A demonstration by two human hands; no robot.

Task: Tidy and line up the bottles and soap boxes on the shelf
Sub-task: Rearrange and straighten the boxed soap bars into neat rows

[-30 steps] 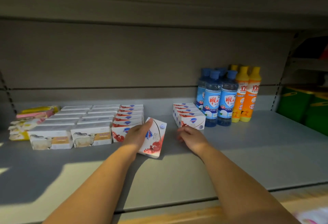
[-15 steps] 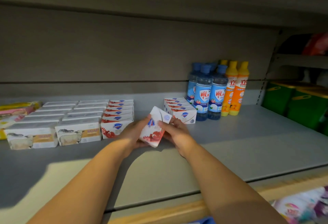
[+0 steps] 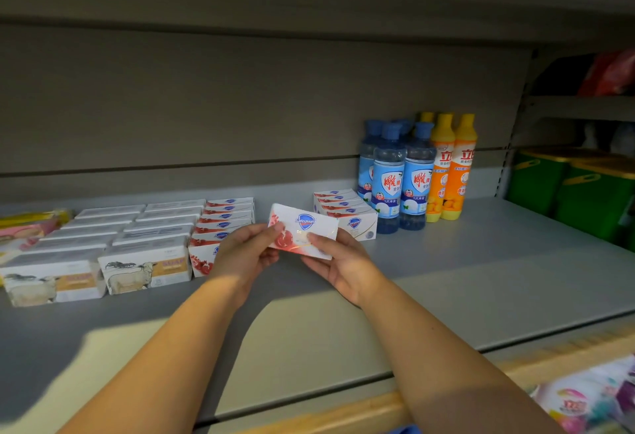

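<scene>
Leftmost: rows of white cardboard soap boxes (image 3: 137,244) on grey metal shelf (image 3: 481,262). Left hand (image 3: 245,255), right hand (image 3: 340,263), fingers curled, grip white-and-red Safeguard soap box (image 3: 304,231) by both ends above shelf. Rightward: blue-capped clear bottles (image 3: 403,179), orange plastic bottles (image 3: 453,165), upright.

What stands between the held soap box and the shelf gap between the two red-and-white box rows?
Nothing visible does. The left hand and right hand hold the soap box over that gap, where the shelf lies bare.

Four blue bottles (image 3: 388,181) and three orange bottles (image 3: 462,172) are standing. Roughly twelve red boxes (image 3: 225,216) are showing, rear ones blurring together. Two green bins (image 3: 594,200) are sitting.
</scene>
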